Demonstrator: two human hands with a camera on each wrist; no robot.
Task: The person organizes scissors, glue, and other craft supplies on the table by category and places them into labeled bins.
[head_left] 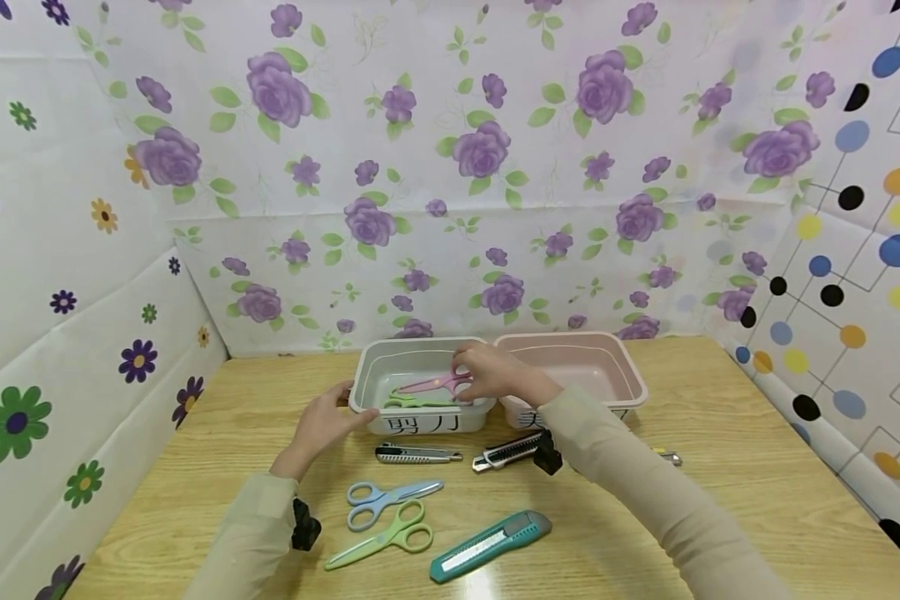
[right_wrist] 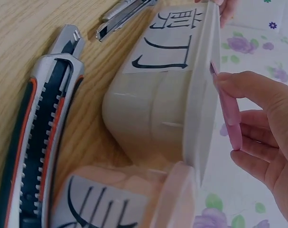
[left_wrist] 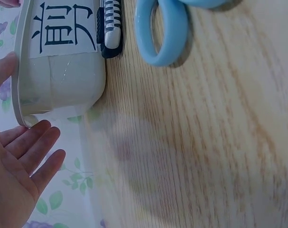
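Pink scissors: at the grey bin, blades over its inside, a handle loop pinched between thumb and fingers of the right hand. Left hand at the bin's left end, thumb on the front rim, fingers loosely extended and touching the end rim. Small green scissors lie in the bin, below the pink pair. Pink bin stands just right of the grey one. Both have printed labels on the front.

In front of the bins, on the bench: silver-and-black cutter and, to its right, black-and-white cutter, partly behind the right wrist's camera. Nearer the person: blue scissors, light green scissors just beside them, teal cutter to the right. Another item mostly hidden by the right sleeve, can't tell what. Purple-flowered sheet behind.
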